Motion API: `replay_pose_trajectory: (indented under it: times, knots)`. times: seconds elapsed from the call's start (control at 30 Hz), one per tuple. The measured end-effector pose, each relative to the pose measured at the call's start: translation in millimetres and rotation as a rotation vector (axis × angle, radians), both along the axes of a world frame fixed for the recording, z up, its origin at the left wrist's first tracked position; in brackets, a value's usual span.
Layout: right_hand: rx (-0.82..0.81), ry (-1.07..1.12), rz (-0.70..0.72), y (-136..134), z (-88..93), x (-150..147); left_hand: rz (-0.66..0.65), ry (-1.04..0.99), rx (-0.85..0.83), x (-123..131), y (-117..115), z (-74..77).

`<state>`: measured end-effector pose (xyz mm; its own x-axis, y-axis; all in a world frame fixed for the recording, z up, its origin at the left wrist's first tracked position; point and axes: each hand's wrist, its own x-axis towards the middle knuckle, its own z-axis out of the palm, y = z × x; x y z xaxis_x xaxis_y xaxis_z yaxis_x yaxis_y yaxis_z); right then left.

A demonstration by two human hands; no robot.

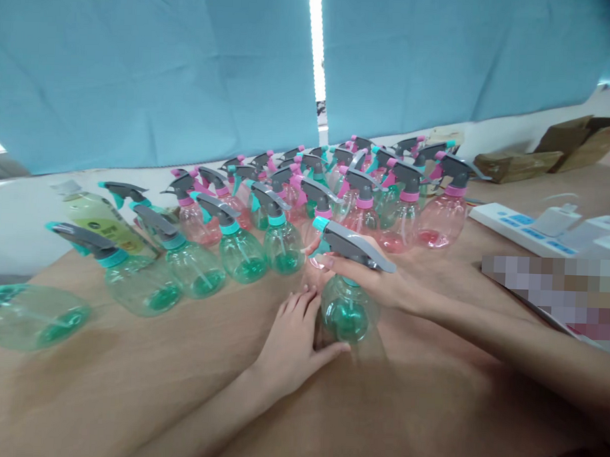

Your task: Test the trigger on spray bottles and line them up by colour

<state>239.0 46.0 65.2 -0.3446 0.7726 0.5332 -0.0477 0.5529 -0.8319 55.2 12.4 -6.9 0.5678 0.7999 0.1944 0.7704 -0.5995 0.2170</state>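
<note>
Starting left of my grip, I counted five green spray bottles (241,253) in a row along the wooden table (78,407), the outermost cut off by the edge of my view and the fifth near my hands. Each contained a shallow pool of green liquid. Behind the second and third stood one yellow-green bottle (98,218) with a pale cap, and in front of it one further gray spray head (123,191), its body mostly hidden. Farther back, left of the grip, I noted two pink spray bottles (200,223).

My left hand (298,321), one of two, was spread palm down on the table just left of the grip, thumb extended near the base of the bottle; I could not tell whether it touched. My right hand (358,274) was clasped around the neck of a single green-tinted bottle (349,313), below its gray and teal head. This bottle was near upright, directly in my grip, with green liquid at the bottom.

Beyond the grip and to its right, four pink-collared bottles (441,220) formed the nearest rank; those crowded behind overlapped too much to count. Above them hung blue cloth (165,70), with one bright gap. Well right of the grip were one white power strip (505,222) bearing a white plug (558,219) and, farther back, two cardboard boxes (517,166).
</note>
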Motion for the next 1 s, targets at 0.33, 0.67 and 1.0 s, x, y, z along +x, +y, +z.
replay_pose_trajectory:
  times: [0.33,0.67,1.0]
  knots:
    - [0.046,0.0,0.028,3.9,-2.5,0.3,-0.007,0.005,0.009,-0.6,0.5,-1.0]
    - [0.02,-0.06,-0.077,-0.8,1.4,-0.2,-0.017,-0.006,0.014,-0.7,0.4,-1.8]
    - [0.048,-0.092,-0.149,0.0,0.3,0.0,-0.012,0.01,0.01,0.5,-0.2,0.7]
